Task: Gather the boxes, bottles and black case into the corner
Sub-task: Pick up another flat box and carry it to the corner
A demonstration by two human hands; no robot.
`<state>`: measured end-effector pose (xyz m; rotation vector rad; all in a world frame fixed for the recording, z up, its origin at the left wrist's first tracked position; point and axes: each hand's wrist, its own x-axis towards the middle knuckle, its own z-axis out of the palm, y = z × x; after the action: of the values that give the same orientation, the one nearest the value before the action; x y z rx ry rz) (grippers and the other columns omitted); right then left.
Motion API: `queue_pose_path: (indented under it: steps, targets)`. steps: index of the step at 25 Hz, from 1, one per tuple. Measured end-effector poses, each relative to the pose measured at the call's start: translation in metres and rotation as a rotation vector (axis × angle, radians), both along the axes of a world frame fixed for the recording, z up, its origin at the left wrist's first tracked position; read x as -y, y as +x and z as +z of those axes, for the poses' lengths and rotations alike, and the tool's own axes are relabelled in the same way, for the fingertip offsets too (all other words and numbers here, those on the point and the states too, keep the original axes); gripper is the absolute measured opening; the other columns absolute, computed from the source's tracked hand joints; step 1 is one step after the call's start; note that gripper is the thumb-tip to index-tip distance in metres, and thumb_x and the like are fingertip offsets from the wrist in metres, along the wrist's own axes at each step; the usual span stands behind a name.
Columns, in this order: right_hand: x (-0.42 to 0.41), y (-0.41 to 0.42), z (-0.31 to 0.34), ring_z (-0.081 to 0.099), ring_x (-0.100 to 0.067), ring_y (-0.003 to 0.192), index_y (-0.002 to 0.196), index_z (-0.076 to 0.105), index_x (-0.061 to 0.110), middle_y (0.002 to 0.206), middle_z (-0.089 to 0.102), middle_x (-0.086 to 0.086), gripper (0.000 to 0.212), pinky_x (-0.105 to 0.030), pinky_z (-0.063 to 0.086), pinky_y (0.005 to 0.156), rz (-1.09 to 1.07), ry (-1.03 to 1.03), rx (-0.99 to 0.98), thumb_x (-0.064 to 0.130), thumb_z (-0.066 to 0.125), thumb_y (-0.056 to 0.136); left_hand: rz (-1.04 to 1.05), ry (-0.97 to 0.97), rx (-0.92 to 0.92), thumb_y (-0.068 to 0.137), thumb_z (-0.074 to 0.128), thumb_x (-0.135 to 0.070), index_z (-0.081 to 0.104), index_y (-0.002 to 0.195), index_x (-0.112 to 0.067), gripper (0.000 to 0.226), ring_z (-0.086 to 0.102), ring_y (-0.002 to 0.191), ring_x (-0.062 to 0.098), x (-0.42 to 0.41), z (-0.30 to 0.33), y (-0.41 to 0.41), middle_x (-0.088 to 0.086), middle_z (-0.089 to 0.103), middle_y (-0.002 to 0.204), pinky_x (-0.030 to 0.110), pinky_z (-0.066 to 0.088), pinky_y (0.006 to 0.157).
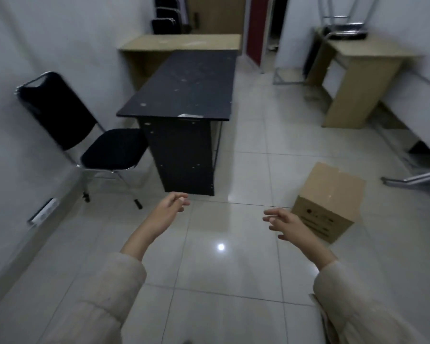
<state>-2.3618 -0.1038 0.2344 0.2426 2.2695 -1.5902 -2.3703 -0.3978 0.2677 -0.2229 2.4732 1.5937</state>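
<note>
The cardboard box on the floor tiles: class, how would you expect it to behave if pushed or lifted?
The cardboard box would probably slide easily, since the floor tiles look glossy. Its flat, closed faces suggest it stays stiff and will not roll. Its weight cannot be told; its width likely calls for both the left hand and right hand.

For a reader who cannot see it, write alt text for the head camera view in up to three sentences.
Two empty hands, left hand and right hand, reach forward with relaxed fingers over a tiled floor. A closed cardboard box stands on the floor beside the right hand. Ahead stand a black desk and a black folding chair.
</note>
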Motion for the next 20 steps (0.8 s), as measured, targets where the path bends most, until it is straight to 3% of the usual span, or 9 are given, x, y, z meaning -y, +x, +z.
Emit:
queue_pose_path:
  steps: [5,10,15,20]
  targets:
    - [-0.056,-0.012,0.0,0.056,-0.019,0.103,0.116,0.054,0.022,0.116,0.059,0.002,0.023,-0.027,0.044,0.075,-0.178,0.033,0.054,0.022,0.043,0.096,-0.246,-0.013,-0.027,0.098,0.036,-0.023,0.052,0.121,-0.017,0.029,0.056,0.101,0.013,-0.059,0.009,-0.078,0.0,0.06,0.114,0.015,0.039,0.072]
    - [-0.074,-0.059,-0.001,0.056,-0.02,0.105,0.118,0.054,0.023,0.118,0.059,0.002,0.025,-0.032,0.042,0.083,-0.307,0.005,0.062,0.023,0.043,0.097,-0.386,-0.025,-0.029,0.098,0.035,-0.026,0.05,0.123,-0.018,0.03,0.055,0.109,0.016,-0.084,0.018,-0.162,-0.001,0.059,0.116,0.022,0.042,0.079]
    - [-0.083,-0.094,-0.017,0.056,-0.02,0.108,0.119,0.054,0.024,0.117,0.059,0.003,0.025,-0.034,0.044,0.089,-0.423,-0.08,0.113,0.023,0.042,0.097,-0.495,-0.044,-0.029,0.098,0.035,-0.025,0.051,0.118,-0.023,0.026,0.055,0.098,0.005,-0.111,0.015,-0.229,-0.007,0.058,0.109,0.027,0.039,0.087]
    - [-0.124,-0.13,-0.045,0.056,-0.02,0.109,0.115,0.054,0.026,0.116,0.059,0.003,0.022,-0.037,0.045,0.095,-0.532,-0.112,0.195,0.027,0.043,0.096,-0.566,-0.053,0.036,0.098,0.035,-0.023,0.051,0.118,-0.021,0.026,0.054,0.103,0.015,-0.16,-0.007,-0.282,-0.005,0.059,0.109,0.031,0.038,0.092]
